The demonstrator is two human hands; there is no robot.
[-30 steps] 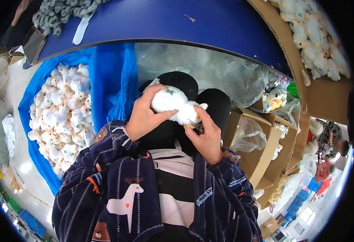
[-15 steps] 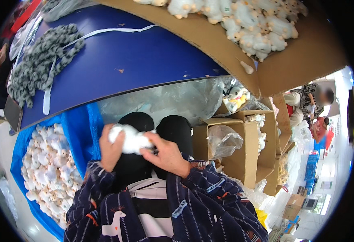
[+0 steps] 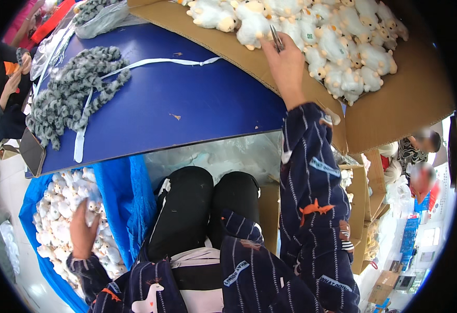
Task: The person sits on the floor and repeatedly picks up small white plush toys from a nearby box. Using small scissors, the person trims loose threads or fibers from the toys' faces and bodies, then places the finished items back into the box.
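My right hand (image 3: 287, 65) reaches up over the edge of the large cardboard box. Small metal snips (image 3: 277, 39), slim and pointed, stick up from its closed fingers. The fingertips are beside a white plush toy (image 3: 251, 32) with peach-coloured feet, at the near side of the pile; whether they grip it I cannot tell. At the left, my left hand (image 3: 84, 229) is over the blue sack (image 3: 126, 203) filled with similar white plush toys (image 3: 64, 198). Its thumb and fingers are apart, and I see nothing held in it.
The cardboard box (image 3: 385, 112) rests on the blue table (image 3: 186, 99). Grey fluffy fabric (image 3: 77, 94) and a white ribbon (image 3: 171, 61) lie at left. Cardboard boxes (image 3: 361, 208) stand at right. Co-workers sit at the far left and right.
Both hands have left the white plush toy above my lap. My right hand has moved up to the box with the snips, my left hand down-left to the sack.
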